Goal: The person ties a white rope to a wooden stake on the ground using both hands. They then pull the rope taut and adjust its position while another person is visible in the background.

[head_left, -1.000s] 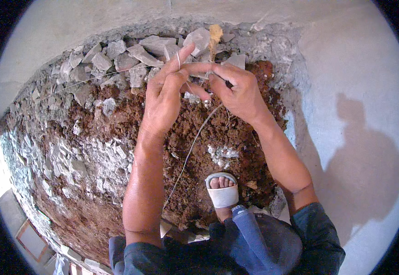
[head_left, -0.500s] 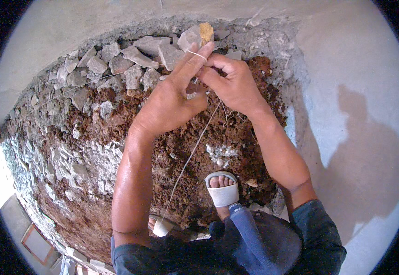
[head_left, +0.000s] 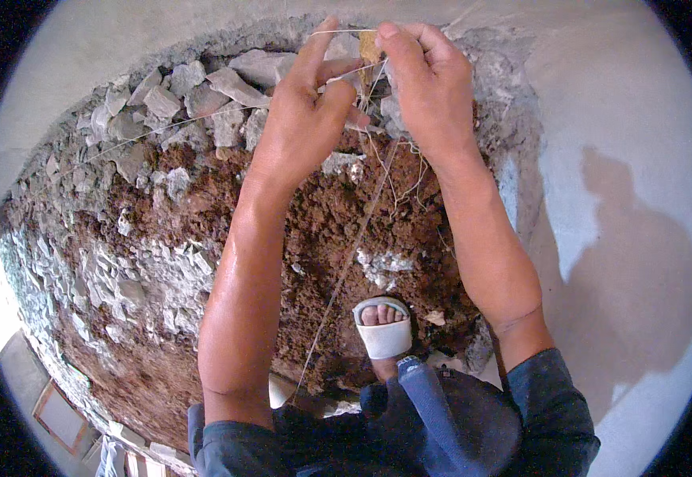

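Jagged grey stones [head_left: 191, 95] lie piled at the left along the curved foot of a rough plaster wall [head_left: 227, 28], and rubble-strewn ground stretches wide beyond the left forearm. The left hand [head_left: 302, 123] has its index finger raised and fingers spread, with thin pale string [head_left: 352, 31] across that fingertip. The strand runs straight over to the right hand [head_left: 433, 87], passing the yellowish, frayed top of a stake [head_left: 370, 48] between them. Loose strands dangle below over crumbly brown soil [head_left: 346, 215], above a white sandal [head_left: 386, 340]. The right thumb and index finger press together, apparently pinching string; a smooth bluish wall [head_left: 632, 199] bounds that side.
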### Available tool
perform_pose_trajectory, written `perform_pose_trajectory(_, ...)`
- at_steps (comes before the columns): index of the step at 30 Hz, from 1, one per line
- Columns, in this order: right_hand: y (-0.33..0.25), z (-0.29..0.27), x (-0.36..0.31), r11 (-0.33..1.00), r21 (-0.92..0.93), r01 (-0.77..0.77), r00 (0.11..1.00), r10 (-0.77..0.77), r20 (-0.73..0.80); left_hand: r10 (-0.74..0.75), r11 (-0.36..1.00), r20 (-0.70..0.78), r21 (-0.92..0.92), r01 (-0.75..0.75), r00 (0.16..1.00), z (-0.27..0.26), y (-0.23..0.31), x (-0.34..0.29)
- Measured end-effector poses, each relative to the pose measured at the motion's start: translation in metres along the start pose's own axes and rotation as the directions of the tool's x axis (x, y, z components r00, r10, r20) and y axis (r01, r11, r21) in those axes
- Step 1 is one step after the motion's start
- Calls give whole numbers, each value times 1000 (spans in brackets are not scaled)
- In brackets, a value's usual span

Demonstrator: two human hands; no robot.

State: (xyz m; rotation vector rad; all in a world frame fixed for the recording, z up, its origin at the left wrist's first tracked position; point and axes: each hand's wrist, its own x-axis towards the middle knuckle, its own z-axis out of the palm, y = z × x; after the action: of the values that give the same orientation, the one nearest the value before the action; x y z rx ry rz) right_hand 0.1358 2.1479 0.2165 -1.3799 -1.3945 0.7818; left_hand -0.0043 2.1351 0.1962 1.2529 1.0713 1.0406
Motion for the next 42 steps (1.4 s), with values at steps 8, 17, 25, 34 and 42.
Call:
perform_pose_trajectory(8, 9, 3, 3, 994, -92, -51, 992, 40, -122, -17, 987, -157, 157, 42, 987, 7, -5, 11)
perform_pose_trajectory(17, 100, 3, 4, 865, -464, -194, 975, 222, 5, -87, 955, -10, 284, 86, 996, -9, -77, 32)
perform_pose_trajectory(25, 113, -21, -35, 471, -879, -74, 887, 433, 157, -152, 982, -221, 73, 171, 963, 1, -132, -3)
perform_pose_trajectory(34, 81, -24, -109, 643, -766, -9, 936, 274, 220, -407, 911, -167, -2, 413, 898, 47, -119, -68)
perform_pose_trajectory(42, 53, -24, -173, 774, -620, -126, 879, 378, 292, -512, 801, -20, -371, 469, 859, 59, -115, -112)
